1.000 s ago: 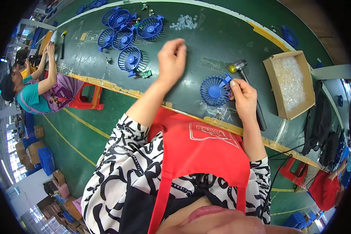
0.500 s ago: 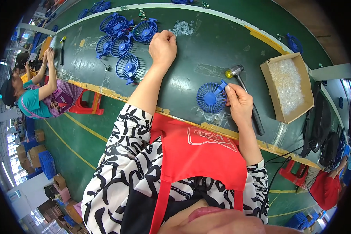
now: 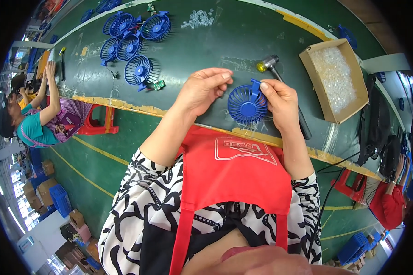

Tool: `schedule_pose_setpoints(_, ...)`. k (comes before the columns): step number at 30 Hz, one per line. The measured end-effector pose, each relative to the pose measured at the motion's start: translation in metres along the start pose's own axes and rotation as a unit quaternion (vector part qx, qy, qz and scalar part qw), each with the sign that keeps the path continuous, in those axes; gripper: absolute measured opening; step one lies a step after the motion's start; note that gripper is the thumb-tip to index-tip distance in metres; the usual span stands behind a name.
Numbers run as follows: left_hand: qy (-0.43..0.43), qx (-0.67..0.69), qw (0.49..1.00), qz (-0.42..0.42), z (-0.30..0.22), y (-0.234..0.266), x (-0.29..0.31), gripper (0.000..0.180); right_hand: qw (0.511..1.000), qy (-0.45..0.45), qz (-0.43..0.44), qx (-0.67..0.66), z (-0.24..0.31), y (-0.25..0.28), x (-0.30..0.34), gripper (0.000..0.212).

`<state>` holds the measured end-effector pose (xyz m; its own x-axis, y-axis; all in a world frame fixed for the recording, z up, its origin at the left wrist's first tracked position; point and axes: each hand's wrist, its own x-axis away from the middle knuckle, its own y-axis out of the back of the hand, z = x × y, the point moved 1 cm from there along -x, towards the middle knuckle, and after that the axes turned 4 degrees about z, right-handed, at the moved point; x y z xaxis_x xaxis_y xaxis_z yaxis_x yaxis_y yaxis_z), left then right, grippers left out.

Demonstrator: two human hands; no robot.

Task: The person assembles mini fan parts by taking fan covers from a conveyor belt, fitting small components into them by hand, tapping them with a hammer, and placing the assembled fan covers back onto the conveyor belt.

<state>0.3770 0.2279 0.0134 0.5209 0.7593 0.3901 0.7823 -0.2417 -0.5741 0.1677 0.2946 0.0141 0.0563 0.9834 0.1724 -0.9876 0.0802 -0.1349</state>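
My right hand (image 3: pixel 281 101) pinches the stem of a round blue fan cover (image 3: pixel 247 105) with radial slots, which is held tilted above the near part of the bench. To its left is my left hand (image 3: pixel 206 89), thumb and fingertips pressed together; whatever they hold is too small or hidden to make out. A gap separates this hand from the fan cover. Small clear plastic pieces (image 3: pixel 198 19) lie in a loose pile at the far side. Several more blue fan covers (image 3: pixel 138 70) are grouped at the left, with a small green circuit board (image 3: pixel 159 85) beside the nearest one.
Just beyond my right hand lies a mallet (image 3: pixel 267 63) with a yellow-and-black head and black handle. An open cardboard box (image 3: pixel 317 87) of clear pieces stands farther right, near black bags (image 3: pixel 380 123). At far left, another person (image 3: pixel 43 117) sits at the dark green bench (image 3: pixel 192 50).
My left hand has come from beside the pile of clear pieces back toward me, close to the fan cover. The fan cover in my right hand has turned slightly, its stem more upright.
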Motion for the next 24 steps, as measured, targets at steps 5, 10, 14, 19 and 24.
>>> schedule_pose_setpoints(5, 0.031, 0.015, 0.999, 0.027, 0.005, -0.011, 0.014, 0.017, 0.999, -0.019, 0.043, -0.016, 0.006, -0.009, 0.009, 0.019)
schedule_pose_setpoints(10, 0.024, -0.031, 0.999, 0.027, 0.011, -0.010, 0.017, 0.017, 0.998, -0.017, 0.059, -0.029, 0.001, -0.012, 0.013, 0.019)
schedule_pose_setpoints(14, 0.020, -0.035, 0.998, 0.041, 0.012, -0.011, 0.016, 0.017, 0.997, -0.021, 0.070, -0.021, 0.003, -0.014, 0.012, 0.018)
schedule_pose_setpoints(19, -0.004, -0.085, 0.996, 0.033, 0.007, -0.014, 0.013, 0.017, 0.997, -0.019, 0.069, -0.030, 0.001, -0.011, 0.004, 0.018)
schedule_pose_setpoints(24, -0.061, -0.172, 0.983, 0.004, 0.011, -0.022, 0.013, 0.016, 0.997, -0.022, 0.068, 0.026, -0.001, -0.009, 0.000, 0.018)
